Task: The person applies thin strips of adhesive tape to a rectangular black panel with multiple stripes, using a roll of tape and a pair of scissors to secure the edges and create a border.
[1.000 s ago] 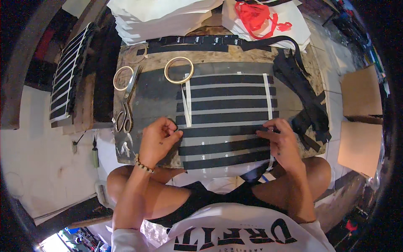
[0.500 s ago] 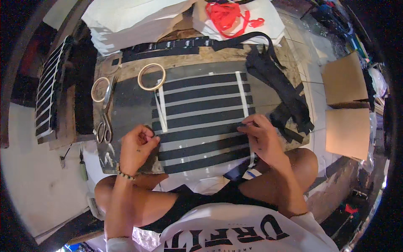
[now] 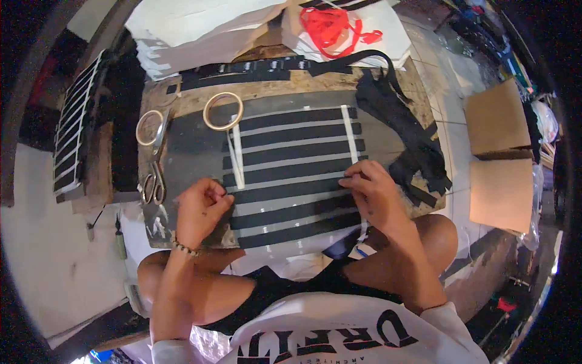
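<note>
Several black fabric strips lie in parallel rows across a grey sheet (image 3: 182, 121). My left hand (image 3: 203, 209) pinches the left end of one black strip (image 3: 291, 187), and the fingers of my right hand (image 3: 374, 193) close on its right end. White tape (image 3: 350, 133) crosses the upper strips near their right ends. Another white tape length (image 3: 237, 161) runs down their left ends to just above my left hand. From that tape a cream tape roll (image 3: 222, 111) lies at the top left of the strips.
Scissors (image 3: 159, 158) and a second tape roll (image 3: 149, 128) lie left. Loose black fabric (image 3: 403, 130) is heaped at the right. Behind are black straps with buckles (image 3: 260, 67), white sheets (image 3: 194, 36) and red ribbon (image 3: 327, 30). Cardboard (image 3: 500, 194) stands farther right.
The whole view has shifted slightly. My right hand has moved a little up and left along the strip's right end; my left hand keeps its pinch at the other end.
</note>
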`<state>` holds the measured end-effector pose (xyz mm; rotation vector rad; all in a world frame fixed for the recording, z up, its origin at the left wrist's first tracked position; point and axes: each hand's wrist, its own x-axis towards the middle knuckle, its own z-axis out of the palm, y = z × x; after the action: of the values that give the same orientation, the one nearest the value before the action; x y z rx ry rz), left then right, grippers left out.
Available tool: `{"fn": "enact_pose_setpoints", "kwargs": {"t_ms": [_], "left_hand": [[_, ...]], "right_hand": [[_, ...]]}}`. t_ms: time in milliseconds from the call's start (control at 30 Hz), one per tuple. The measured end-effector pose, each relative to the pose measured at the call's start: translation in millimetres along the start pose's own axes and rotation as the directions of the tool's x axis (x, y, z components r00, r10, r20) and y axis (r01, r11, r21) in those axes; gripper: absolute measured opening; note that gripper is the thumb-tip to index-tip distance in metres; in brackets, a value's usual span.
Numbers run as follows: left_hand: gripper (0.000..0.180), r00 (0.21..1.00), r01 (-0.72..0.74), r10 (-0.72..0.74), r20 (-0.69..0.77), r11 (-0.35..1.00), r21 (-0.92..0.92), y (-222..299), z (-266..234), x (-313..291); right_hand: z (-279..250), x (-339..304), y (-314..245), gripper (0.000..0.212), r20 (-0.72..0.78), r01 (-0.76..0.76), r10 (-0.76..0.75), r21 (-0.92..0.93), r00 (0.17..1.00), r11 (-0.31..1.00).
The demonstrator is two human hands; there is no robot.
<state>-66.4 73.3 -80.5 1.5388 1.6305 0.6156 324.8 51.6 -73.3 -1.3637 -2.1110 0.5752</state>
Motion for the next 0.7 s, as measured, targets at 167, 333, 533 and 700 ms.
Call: {"fn": "enact_pose_setpoints", "kwargs": {"t_ms": [167,333,533,700], "left_hand": [[0.023,0.999,-0.048,0.049,-0.007,0.993,0.108,8,0,0],[0.023,1.000,0.016,-0.017,0.014,1.000,0.012,-5,1,0],[0.024,0.998,-0.057,0.059,-0.020,0.996,0.068,2,1,-1],[0.024,1.000,-0.008,0.008,0.014,1.000,0.022,5,-1,0]], "right_hand": [[18,30,-40,0.031,0.084,0.302,-0.295,-0.083,0.952,0.950],[57,61,-77,0.039,0.228,0.457,-0.440,-0.023,0.868,0.889],[87,70,-73,0.043,0.212,0.492,-0.486,0.023,0.848,0.870],[92,71,-70,0.033,0.224,0.515,-0.499,-0.015,0.837,0.857]]}}
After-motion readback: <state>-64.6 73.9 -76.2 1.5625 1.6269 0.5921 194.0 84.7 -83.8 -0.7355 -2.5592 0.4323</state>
